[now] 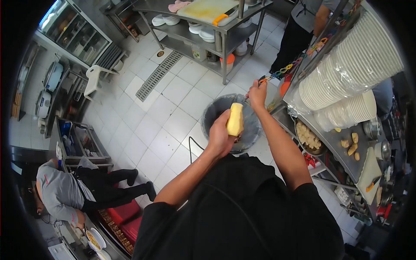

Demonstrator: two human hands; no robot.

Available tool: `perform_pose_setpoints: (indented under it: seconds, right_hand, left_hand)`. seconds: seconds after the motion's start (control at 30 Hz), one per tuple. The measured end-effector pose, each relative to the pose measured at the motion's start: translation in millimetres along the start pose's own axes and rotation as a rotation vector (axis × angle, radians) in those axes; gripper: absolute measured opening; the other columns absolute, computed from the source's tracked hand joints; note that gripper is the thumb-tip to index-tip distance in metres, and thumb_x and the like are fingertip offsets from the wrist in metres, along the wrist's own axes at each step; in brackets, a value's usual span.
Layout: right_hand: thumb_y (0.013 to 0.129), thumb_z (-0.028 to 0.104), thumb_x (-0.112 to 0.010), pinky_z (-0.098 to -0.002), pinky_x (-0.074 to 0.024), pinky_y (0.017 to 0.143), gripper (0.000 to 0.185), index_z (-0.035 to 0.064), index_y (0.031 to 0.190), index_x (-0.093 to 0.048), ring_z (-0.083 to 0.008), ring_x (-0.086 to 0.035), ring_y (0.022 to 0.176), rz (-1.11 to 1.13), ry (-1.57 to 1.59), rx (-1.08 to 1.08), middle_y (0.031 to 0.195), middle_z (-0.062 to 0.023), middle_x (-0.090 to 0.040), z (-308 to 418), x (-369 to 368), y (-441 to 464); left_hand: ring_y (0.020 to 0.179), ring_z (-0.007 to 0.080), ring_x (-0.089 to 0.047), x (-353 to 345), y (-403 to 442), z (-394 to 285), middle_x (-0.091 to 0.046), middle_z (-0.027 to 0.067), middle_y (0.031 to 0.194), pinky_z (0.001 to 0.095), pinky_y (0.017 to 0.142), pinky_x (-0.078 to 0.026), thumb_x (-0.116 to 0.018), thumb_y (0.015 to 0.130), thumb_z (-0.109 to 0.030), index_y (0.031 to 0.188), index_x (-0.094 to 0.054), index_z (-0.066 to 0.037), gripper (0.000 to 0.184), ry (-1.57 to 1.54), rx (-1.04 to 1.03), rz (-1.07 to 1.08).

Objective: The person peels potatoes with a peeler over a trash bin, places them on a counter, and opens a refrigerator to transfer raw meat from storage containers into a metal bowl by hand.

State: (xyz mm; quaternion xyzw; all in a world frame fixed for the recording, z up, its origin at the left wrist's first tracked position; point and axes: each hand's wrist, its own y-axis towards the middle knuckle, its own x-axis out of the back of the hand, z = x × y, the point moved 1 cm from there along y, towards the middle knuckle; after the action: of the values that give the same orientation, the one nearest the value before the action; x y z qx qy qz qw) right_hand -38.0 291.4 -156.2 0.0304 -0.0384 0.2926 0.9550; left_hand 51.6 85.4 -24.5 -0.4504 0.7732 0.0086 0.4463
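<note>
My left hand (222, 135) is closed around a peeled yellow vegetable (235, 119), long and blunt-ended, held upright above a bin. The bin (211, 113) stands on the floor and is lined with a dark grey plastic bag. Ahead and to the right, my right hand (258, 94) grips a small tool that looks like a peeler (262, 80); most of it is hidden by the fingers. A chain of coloured links (286, 68) runs from near that hand up to the shelf post. The two hands are apart.
On the right counter are a bowl of pale chunks (307, 138), several yellowish pieces (352, 145) and a cutting board (368, 175). Stacked white containers (342, 65) rise above it. A steel table (229, 27) stands ahead. One person (65, 188) works at left; another (299, 30) stands ahead right.
</note>
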Motion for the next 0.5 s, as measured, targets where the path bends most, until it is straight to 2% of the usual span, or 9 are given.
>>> perform_pose_setpoints:
  seconds: [0.03, 0.07, 0.13, 0.17, 0.23, 0.33, 0.5]
  right_hand:
    - [0.1, 0.014, -0.046, -0.0321, -0.0444, 0.042, 0.011, 0.0061, 0.095, -0.04, -0.0169, -0.047, 0.044, -0.029, -0.134, 0.118, 0.061, -0.006, -0.046, -0.1, -0.4, 1.4]
    - [0.1, 0.015, -0.046, -0.0323, -0.0448, 0.043, 0.011, 0.0061, 0.096, -0.041, -0.0167, -0.047, 0.045, 0.013, -0.067, 0.094, 0.062, -0.0056, -0.046, -2.6, 1.3, 3.1]
    - [0.1, 0.016, -0.046, -0.0327, -0.0456, 0.045, 0.011, 0.0061, 0.099, -0.042, -0.0162, -0.047, 0.046, 0.102, 0.065, 0.05, 0.062, -0.0049, -0.046, 38.0, 7.7, -6.3]
    - [0.101, 0.018, -0.046, -0.0338, -0.0463, 0.049, 0.012, 0.0068, 0.099, -0.043, -0.0162, -0.048, 0.049, 0.137, 0.22, -0.044, 0.064, -0.0045, -0.046, 59.1, 12.6, -14.0]
    - [0.101, 0.022, -0.046, -0.0359, -0.0477, 0.056, 0.014, 0.008, 0.1, -0.044, -0.0164, -0.05, 0.056, 0.21, 0.526, -0.235, 0.066, -0.0036, -0.047, 104.3, 24.4, -35.6]
    - [0.102, 0.022, -0.047, -0.0341, -0.0451, 0.057, 0.013, 0.0085, 0.103, -0.044, -0.0145, -0.045, 0.056, 0.349, 0.777, -0.314, 0.067, -0.0025, -0.045, 156.6, 43.1, -79.1]
    - [0.103, 0.022, -0.046, -0.0338, -0.0426, 0.059, 0.016, 0.0076, 0.109, -0.044, -0.0135, -0.041, 0.056, 0.402, 0.847, -0.317, 0.067, -0.0019, -0.043, 186.6, 52.3, -115.8]
  left_hand:
    - [0.083, 0.02, -0.057, 0.3, -1.4, -2.0, -0.06, 0.0085, 0.096, 0.0342, 0.073, -0.045, -0.038, 0.102, -0.032, 0.115, -0.055, -0.001, 0.038, 0.003, 0.017, -0.01]
    - [0.083, 0.0199, -0.057, 8.3, 3.2, 1.1, -0.06, 0.0083, 0.097, 0.035, 0.073, -0.045, -0.039, 0.102, -0.032, 0.116, -0.055, -0.003, 0.037, -0.007, 0.015, 0.027]
    - [0.078, 0.0212, -0.057, 7.0, 6.6, -1.1, -0.059, 0.0103, 0.094, 0.0345, 0.067, -0.046, -0.043, 0.101, -0.036, 0.114, -0.054, -0.002, 0.038, -0.034, 0.031, -0.039]
    - [0.076, 0.0219, -0.057, 7.4, 8.4, -2.2, -0.059, 0.0113, 0.093, 0.0343, 0.064, -0.046, -0.045, 0.1, -0.038, 0.113, -0.053, -0.002, 0.039, -0.051, 0.037, -0.077]
    - [0.08, 0.0238, -0.057, 11.6, 12.3, -5.5, -0.058, 0.0115, 0.096, 0.0365, 0.069, -0.047, -0.044, 0.101, -0.037, 0.114, -0.053, -0.003, 0.037, -0.074, 0.05, -0.043]
    - [0.082, 0.023, -0.057, 5.7, 17.5, -11.7, -0.057, 0.0099, 0.094, 0.0379, 0.072, -0.046, -0.041, 0.102, -0.035, 0.113, -0.052, -0.004, 0.035, -0.099, 0.062, -0.075]
    - [0.083, 0.0203, -0.055, -2.9, 29.2, -7.7, -0.058, 0.0057, 0.092, 0.0379, 0.076, -0.044, -0.031, 0.104, -0.033, 0.109, -0.052, -0.008, 0.033, -0.164, 0.055, -0.011]
